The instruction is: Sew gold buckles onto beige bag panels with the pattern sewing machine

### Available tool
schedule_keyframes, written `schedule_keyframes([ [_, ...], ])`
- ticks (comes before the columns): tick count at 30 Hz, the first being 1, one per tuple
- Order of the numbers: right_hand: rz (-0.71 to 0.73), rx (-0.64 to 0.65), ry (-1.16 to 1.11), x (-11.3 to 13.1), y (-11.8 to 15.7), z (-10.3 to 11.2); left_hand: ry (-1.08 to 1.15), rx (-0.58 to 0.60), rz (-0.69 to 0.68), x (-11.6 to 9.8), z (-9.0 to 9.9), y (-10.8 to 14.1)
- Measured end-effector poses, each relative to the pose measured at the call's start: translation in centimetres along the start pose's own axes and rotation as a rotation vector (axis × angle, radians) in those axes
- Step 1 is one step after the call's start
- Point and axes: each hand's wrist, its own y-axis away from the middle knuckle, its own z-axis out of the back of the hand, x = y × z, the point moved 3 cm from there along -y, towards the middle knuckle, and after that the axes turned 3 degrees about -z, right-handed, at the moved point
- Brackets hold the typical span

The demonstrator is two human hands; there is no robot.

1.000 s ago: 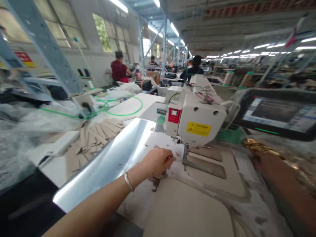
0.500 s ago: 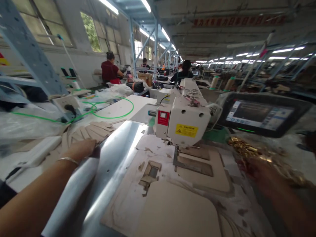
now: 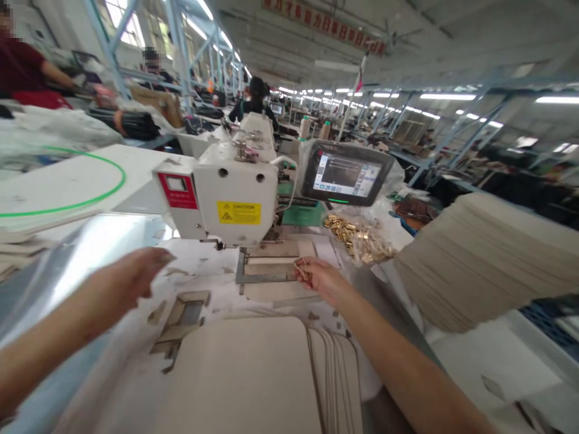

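Between the thumb and fingers of my right hand (image 3: 323,280) is a small gold metal buckle (image 3: 304,271). That hand is at the right end of a metal clamp frame (image 3: 266,278), which lies over beige pieces below the head of a white sewing machine (image 3: 237,190). My left hand (image 3: 129,274) hovers left of the machine head, fingers loosely stretched out, with nothing visible in it. Nearest to me lies a stack of beige rounded panels (image 3: 248,367). Left of it is a small rectangular template frame (image 3: 185,319).
Loose gold buckles (image 3: 359,238) lie on clear plastic, below a control screen (image 3: 346,175). A tall stack of beige panels (image 3: 488,259) stands at right. A green cord (image 3: 106,191) curls across the left table. Other people work further back.
My right hand has moved left from the gold buckles to the clamp frame, now with a buckle. My left hand has left the beige pieces and moved towards the machine. The view has turned right.
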Motion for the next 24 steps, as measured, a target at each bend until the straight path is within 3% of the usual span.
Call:
schedule_keyframes([
  [3,0.098,0.023,0.130,-0.6,0.1,-0.2,0.018,0.226,-0.171,-7.8,-3.7,-0.4],
  [6,0.228,0.015,0.342,-1.2,0.1,-0.3,-0.053,0.364,-0.234,-15.0,-6.7,-1.2],
  [9,0.439,-0.062,0.668,-1.2,0.5,-0.3,-0.046,0.406,-0.244,-18.9,-8.4,-2.0],
  [13,0.690,-0.172,1.096,-0.8,1.8,-0.7,0.008,0.398,-0.235,-19.9,-9.9,-2.8],
  [17,0.727,-0.197,1.350,-0.8,2.7,-1.6,0.084,0.378,-0.230,-20.2,-11.4,-3.1],
  [20,0.716,-0.188,1.401,-0.8,2.9,-2.2,0.146,0.356,-0.213,-20.4,-11.9,-3.4],
  [24,0.760,-0.135,1.293,-0.4,3.0,-2.7,0.223,0.308,-0.204,-20.3,-11.6,-4.2],
])
